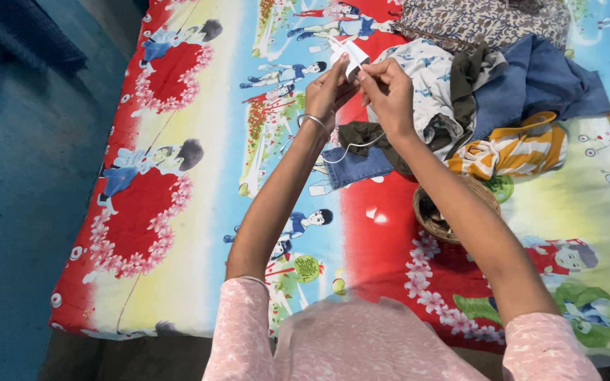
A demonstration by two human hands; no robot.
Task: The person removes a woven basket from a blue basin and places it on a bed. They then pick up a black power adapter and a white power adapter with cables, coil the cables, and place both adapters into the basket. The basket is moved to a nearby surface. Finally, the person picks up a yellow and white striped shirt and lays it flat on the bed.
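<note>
My left hand point(328, 90) and my right hand point(388, 92) are raised together above a bed, both pinching a small white folded piece point(348, 53) between the fingertips. A thin white thread point(351, 149) hangs in a loop below my hands, down towards my wrists. A silver bangle sits on my left wrist. Both sleeves are pink with a pale print.
The bed is covered by a bright cartoon-print sheet point(178, 176). A heap of clothes point(474, 92) lies at the upper right, with denim, a yellow-striped piece and a patterned cloth. A small woven basket point(428, 215) sits under my right forearm. A blue-green floor point(15, 212) is at the left.
</note>
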